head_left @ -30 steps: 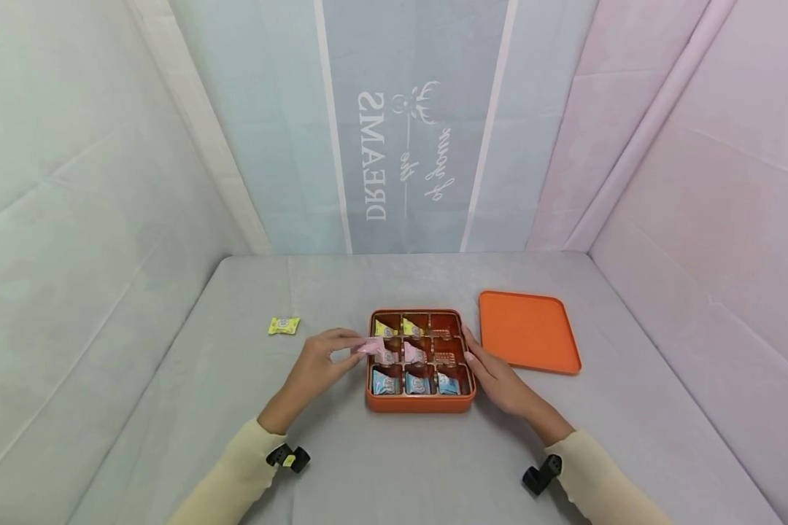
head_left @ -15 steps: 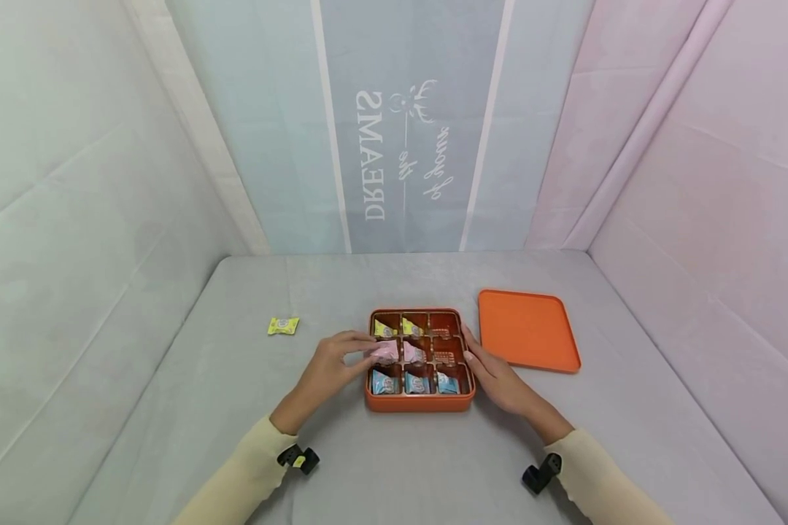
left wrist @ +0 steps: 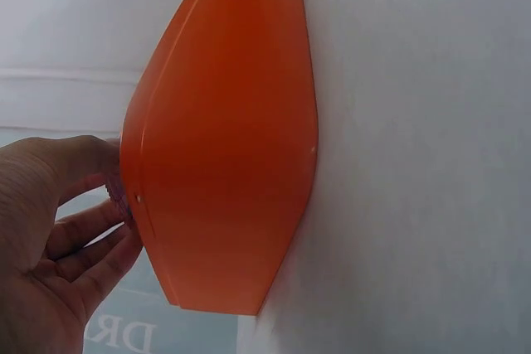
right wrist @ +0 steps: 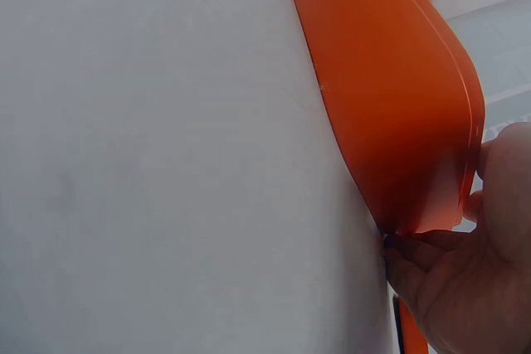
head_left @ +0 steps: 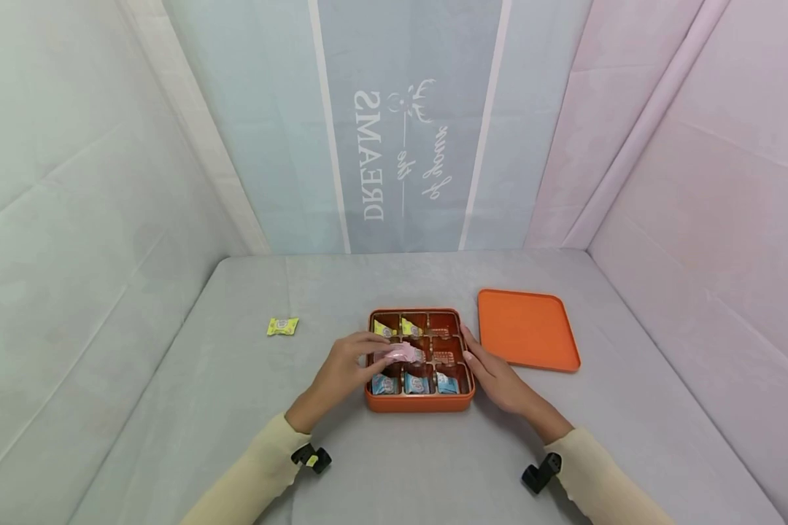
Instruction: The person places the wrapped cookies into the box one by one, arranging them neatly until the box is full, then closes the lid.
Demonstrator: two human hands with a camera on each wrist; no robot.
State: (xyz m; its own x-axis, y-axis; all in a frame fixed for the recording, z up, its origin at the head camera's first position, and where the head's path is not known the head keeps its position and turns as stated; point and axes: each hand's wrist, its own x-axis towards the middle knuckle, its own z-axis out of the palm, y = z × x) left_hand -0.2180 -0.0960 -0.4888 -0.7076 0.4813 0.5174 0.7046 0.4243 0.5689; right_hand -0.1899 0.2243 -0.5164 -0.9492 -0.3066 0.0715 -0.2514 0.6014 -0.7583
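Observation:
An orange box [head_left: 420,404] stands before me with a divided insert. My left hand [head_left: 345,367] pinches a pink-wrapped candy [head_left: 400,353] over the middle row, near the divider between its left and centre compartments. Another pink wrapper seems to lie just beyond it, partly covered. Yellow candies [head_left: 411,327] sit in the far row's left and centre compartments. Blue candies [head_left: 416,384] fill the near row, one per compartment. With fingers nearly straight, my right hand [head_left: 502,380] rests against the box's right side, thumb at the rim. In the left wrist view the box wall [left wrist: 224,138] hides the compartments.
The orange lid [head_left: 528,330] lies flat on the grey cloth-covered table [head_left: 394,467], right of the box. A lone yellow candy [head_left: 282,326] lies to the left. Fabric walls enclose the table at the back and both sides.
My left hand has moved right with the pink candy, from the box's left rim to over the middle row. My right hand and the box have stayed put.

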